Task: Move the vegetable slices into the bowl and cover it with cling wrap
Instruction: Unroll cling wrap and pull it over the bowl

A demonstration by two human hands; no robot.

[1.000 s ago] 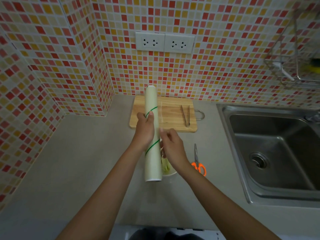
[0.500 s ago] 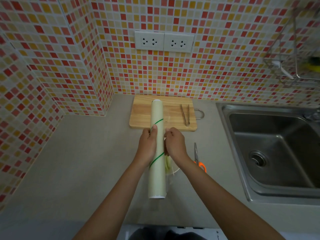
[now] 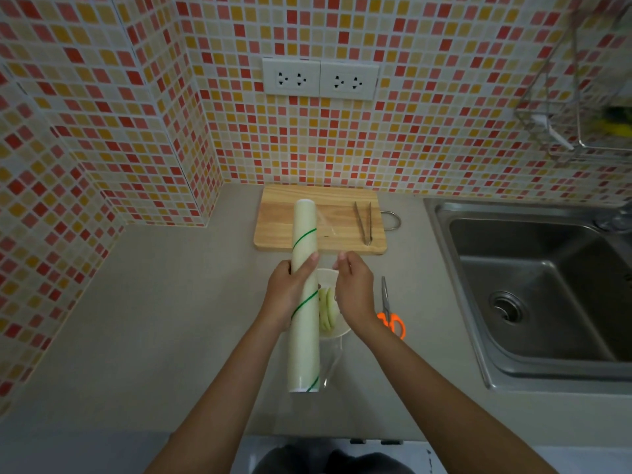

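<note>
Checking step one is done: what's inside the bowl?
Pale green vegetable slices lie in the white bowl. The cling wrap roll held by the left hand covers the bowl's left side, and the right hand its right rim, so a count isn't possible.

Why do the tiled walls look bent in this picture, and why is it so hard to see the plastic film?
Head view: the wide-angle lens bows the tiled walls outward toward the edges. The lighting is dim and flat, with soft shadows. The cling film is transparent, showing only as faint glints beside the roll and below the bowl. The hanging rack at the upper right looks soft.
</note>
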